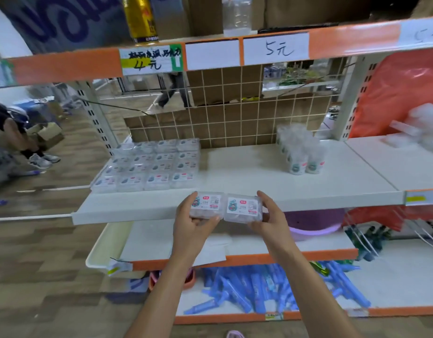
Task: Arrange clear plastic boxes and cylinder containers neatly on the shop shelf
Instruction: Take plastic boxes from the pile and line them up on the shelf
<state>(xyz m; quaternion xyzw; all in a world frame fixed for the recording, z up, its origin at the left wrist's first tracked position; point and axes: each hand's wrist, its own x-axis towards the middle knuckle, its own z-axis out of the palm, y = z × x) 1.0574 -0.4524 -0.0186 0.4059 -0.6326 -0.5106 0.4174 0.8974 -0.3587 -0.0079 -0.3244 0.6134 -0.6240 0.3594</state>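
My left hand (194,220) grips a clear plastic box (207,204) with a white label. My right hand (269,215) grips a second clear box (243,208) of the same kind. The two boxes are held side by side, touching, just in front of the front edge of the white shelf (235,181). On the shelf's left part, clear boxes (152,165) lie in tidy rows, stacked. Clear cylinder containers (300,152) stand in a cluster at the shelf's right rear. Between these two groups the shelf board is bare.
A wire grid backs the shelf (225,111). Price labels hang on the orange rail above (275,48). A red bag (400,93) fills the right bay. Lower shelves hold a purple basin (313,223) and blue packets (259,289). A person (13,132) stands at the left.
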